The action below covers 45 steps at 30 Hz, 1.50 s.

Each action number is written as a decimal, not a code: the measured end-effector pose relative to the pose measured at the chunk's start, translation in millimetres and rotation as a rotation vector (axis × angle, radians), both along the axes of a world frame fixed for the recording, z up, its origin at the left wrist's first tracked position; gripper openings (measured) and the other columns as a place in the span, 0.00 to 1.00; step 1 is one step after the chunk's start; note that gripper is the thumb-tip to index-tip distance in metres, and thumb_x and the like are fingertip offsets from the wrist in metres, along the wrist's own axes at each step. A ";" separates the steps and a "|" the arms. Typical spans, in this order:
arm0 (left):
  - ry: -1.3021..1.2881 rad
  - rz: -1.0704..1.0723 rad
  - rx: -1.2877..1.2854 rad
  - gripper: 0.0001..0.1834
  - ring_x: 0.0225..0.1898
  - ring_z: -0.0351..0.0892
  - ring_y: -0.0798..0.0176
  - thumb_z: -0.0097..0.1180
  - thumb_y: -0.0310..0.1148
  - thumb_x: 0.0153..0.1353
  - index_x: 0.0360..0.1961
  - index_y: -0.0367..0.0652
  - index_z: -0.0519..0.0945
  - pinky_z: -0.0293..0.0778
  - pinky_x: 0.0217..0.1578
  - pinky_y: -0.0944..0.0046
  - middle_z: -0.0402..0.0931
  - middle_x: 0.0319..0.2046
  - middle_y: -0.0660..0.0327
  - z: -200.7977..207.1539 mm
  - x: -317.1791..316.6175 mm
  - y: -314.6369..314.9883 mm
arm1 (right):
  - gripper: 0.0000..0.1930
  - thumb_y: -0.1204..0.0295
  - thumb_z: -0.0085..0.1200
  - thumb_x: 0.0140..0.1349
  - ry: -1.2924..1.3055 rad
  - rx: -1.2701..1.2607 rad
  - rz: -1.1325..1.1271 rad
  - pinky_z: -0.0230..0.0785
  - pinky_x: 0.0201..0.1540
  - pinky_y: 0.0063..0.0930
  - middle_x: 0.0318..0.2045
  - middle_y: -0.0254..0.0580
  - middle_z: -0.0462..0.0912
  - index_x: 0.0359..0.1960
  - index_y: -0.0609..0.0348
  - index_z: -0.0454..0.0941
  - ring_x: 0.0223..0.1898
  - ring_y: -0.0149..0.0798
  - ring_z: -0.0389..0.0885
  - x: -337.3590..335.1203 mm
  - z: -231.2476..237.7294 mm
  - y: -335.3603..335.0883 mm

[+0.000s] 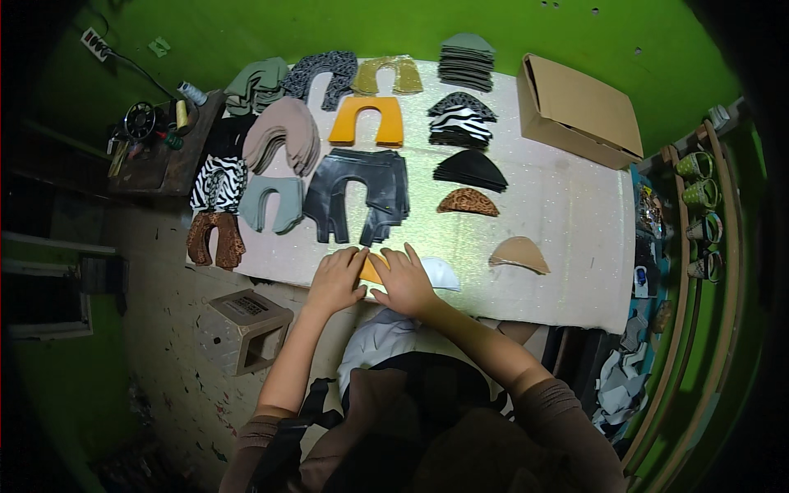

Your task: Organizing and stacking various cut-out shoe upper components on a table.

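At the near edge of the table, both hands are on an orange cut piece (pixel 376 268) of sheet material. My left hand (pixel 334 281) grips its left side, fingertips pointing away and thumb toward the middle. On the other side my right hand (pixel 406 284) has its fingers and thumb closed about the piece, covering much of it. A white half-moon piece (pixel 442 274) lies just right of my right hand. Beyond my hands rests a stack of dark, shiny U-shaped pieces (pixel 321 197). Farther right is a tan half-moon piece (pixel 519 255).
More U-shaped stacks, including orange (pixel 343 123) and zebra-striped (pixel 219 182) ones, lie left. Half-moon stacks, including black (pixel 470 170) and leopard-print (pixel 468 201) ones, run down the middle. A cardboard box (pixel 580 111) stands back right. Left are a sewing machine (pixel 141 121) and a stool (pixel 244 329).
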<state>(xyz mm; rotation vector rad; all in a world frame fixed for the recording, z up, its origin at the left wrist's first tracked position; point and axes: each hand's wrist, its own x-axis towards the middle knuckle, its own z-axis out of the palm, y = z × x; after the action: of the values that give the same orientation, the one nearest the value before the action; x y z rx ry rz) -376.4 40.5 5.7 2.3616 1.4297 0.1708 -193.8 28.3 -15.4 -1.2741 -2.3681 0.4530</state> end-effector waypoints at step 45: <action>-0.199 -0.289 0.045 0.31 0.42 0.72 0.50 0.64 0.34 0.46 0.53 0.40 0.69 0.72 0.42 0.57 0.70 0.40 0.53 -27.0 151.7 68.6 | 0.20 0.63 0.63 0.42 -0.378 -0.154 -0.214 0.68 0.41 0.36 0.35 0.42 0.75 0.37 0.58 0.74 0.39 0.41 0.76 148.0 1.8 51.8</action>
<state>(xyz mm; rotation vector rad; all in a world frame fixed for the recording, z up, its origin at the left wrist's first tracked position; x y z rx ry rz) -224.7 109.0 -21.3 2.4755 0.9919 0.3511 -45.8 80.1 -13.5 -1.7995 -2.4915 0.3579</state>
